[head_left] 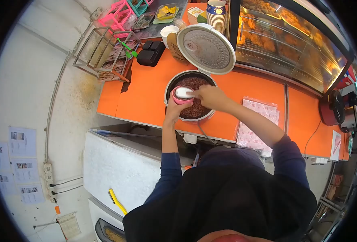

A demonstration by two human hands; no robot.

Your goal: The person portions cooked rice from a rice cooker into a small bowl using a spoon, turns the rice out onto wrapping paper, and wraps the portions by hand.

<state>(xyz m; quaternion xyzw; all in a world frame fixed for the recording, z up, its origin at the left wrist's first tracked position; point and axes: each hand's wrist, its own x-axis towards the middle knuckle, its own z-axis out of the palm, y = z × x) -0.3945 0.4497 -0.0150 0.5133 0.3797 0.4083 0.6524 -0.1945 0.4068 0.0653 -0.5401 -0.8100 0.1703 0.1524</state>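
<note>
A rice cooker [168, 89] with its lid [206, 48] raised stands on the orange counter, full of dark reddish rice [197, 109]. Over its left part my left hand [177, 109] holds a small pink bowl [181, 101], fingers wrapped round it. My right hand [209, 98] comes in from the right and grips a white spoon [183, 92], whose broad end lies over the bowl's mouth. Dark grains show in the bowl around the spoon's edge.
Behind the cooker stand a stack of paper cups [216, 18] and a glass display case [283, 40] of fried food. A black box [150, 53] and a metal rack [90, 54] are at the left. Pink-printed sheets [258, 121] lie right of the cooker, near a cable.
</note>
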